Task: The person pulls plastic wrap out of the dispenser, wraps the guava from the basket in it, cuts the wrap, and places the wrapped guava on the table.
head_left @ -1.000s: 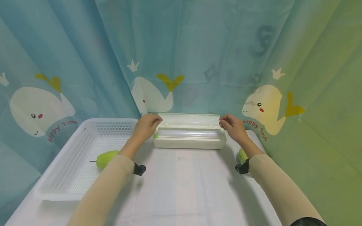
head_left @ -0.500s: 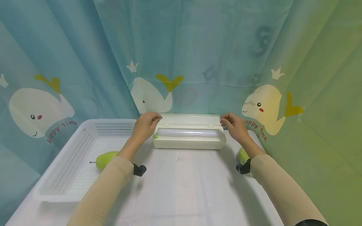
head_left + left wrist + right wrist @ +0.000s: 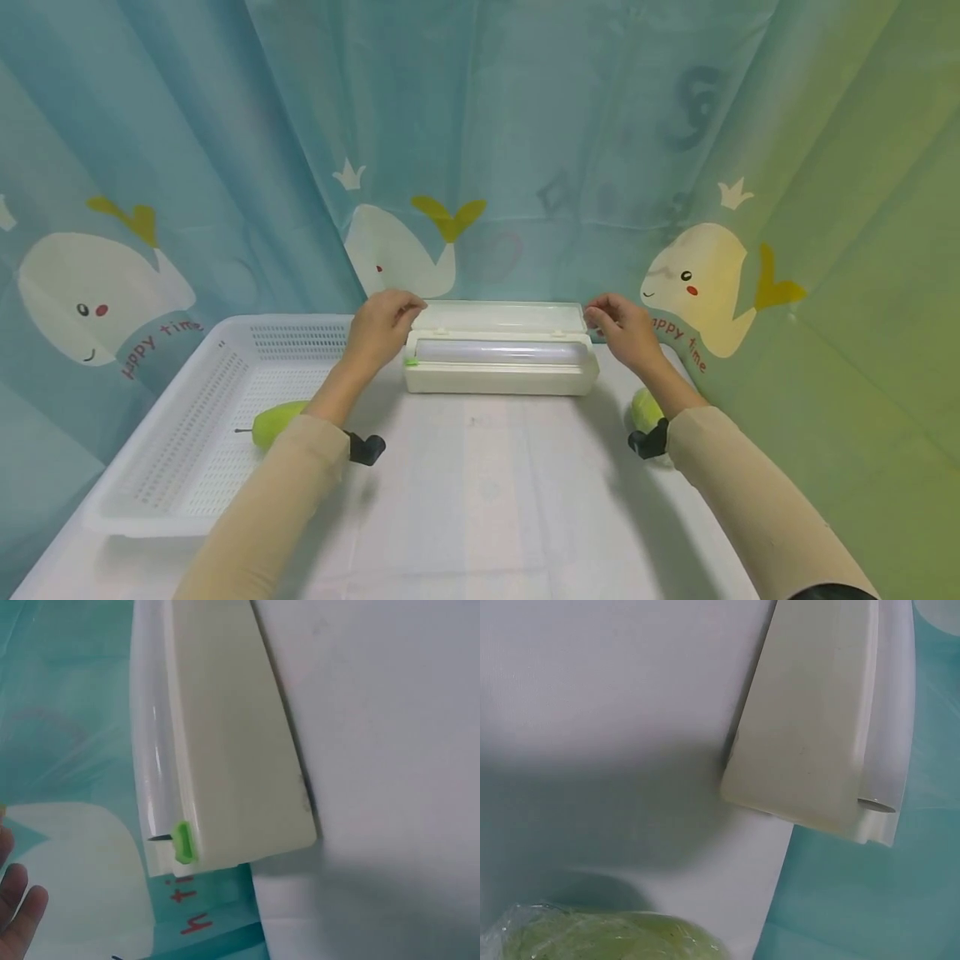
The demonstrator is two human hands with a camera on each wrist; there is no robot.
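Observation:
A cream cling film dispenser stands at the back of the table, its lid raised. Inside lies a shiny roll of film; a green slider sits at the left end. My left hand, thumb against fingers, pinches at the lid's left corner; its fingertips show at the edge of the left wrist view. At the right corner my right hand pinches in the same way. Faint streaks of clear cling film show over the curtain between the hands.
On the left stands a white perforated basket with a green stemmed fruit. A green item wrapped in clear film lies at the right, beneath my right forearm. A whale-print curtain hangs close behind the dispenser.
Both hands have risen slightly and drawn a little farther apart, away from the lid's ends. The dispenser, basket and fruit have stayed in place.

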